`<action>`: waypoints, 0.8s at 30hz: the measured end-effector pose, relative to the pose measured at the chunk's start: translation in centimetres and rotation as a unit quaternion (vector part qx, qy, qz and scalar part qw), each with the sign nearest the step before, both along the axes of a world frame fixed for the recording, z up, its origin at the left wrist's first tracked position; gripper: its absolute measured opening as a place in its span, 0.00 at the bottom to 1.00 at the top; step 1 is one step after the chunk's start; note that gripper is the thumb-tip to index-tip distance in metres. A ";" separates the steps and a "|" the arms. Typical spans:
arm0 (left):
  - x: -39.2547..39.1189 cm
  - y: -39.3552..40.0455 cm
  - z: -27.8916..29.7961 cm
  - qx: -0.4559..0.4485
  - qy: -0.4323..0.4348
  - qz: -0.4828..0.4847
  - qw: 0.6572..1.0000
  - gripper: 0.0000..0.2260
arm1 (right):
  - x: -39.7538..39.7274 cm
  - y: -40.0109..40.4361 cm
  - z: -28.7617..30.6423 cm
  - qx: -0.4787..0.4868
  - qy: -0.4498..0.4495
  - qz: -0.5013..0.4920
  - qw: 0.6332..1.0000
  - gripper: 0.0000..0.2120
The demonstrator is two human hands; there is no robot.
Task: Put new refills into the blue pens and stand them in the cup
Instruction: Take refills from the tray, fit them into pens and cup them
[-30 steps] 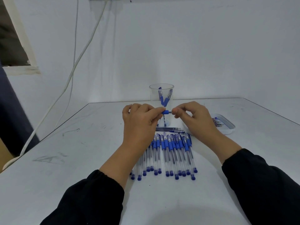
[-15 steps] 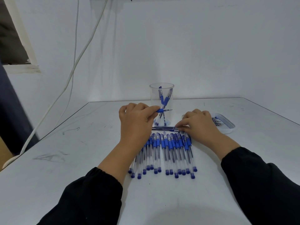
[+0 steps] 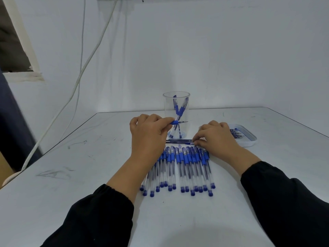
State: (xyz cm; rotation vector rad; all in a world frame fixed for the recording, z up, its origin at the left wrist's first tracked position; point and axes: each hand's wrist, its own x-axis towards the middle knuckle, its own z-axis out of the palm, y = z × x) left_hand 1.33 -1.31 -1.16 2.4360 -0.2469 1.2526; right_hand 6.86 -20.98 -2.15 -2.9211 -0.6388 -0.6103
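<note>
My left hand (image 3: 148,134) grips a blue pen (image 3: 177,122) above the table, its blue grip and metal tip sticking out to the right in front of the clear cup (image 3: 176,111). The cup stands at the back centre and holds two blue pens. My right hand (image 3: 216,138) is down on the table, its fingertips pinching the end of the loose refills (image 3: 179,141) lying crosswise behind the row of blue pens (image 3: 179,168). Several pens lie side by side in that row, caps toward me.
A shallow white tray (image 3: 249,139) with several refills sits at the right, just beyond my right hand. White cables (image 3: 83,68) hang down the wall at the left. The table's left edge (image 3: 58,148) runs diagonally.
My right hand let go of the pen's tip end and dropped to the refills on the table. My left hand keeps the pen, slightly lower and to the left.
</note>
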 end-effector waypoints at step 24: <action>0.1 0.3 0.1 -0.015 0.015 0.024 0.999 0.09 | -2.4 2.4 2.0 0.564 0.104 0.134 0.808 0.06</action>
